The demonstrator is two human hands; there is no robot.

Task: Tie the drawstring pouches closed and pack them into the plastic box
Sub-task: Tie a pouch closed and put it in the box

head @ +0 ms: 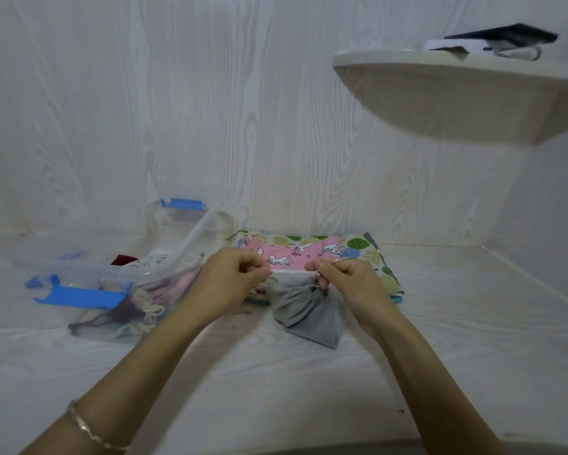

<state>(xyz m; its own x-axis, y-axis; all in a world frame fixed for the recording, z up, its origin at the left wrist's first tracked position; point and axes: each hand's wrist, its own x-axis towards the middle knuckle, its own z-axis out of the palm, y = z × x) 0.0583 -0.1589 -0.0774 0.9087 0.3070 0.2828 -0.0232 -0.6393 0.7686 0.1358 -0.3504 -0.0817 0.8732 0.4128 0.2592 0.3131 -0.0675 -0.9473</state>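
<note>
A grey drawstring pouch (305, 313) hangs just above the white surface, its neck gathered tight. My left hand (233, 277) and my right hand (345, 280) each pinch one end of its white drawstring (292, 271), which is stretched taut between them. Behind the hands lies a flat stack of pouches (358, 254), with a pink unicorn print pouch (292, 252) on top of a leaf print one. To the left stands a clear plastic box (138, 284) with blue latches, holding several pouches with cream cords.
The box's clear lid (190, 224) leans against the wall behind it. A rounded wall shelf (466, 93) juts out at the upper right with dark and white items on it. The white surface meets a wall behind and a raised ledge on the right.
</note>
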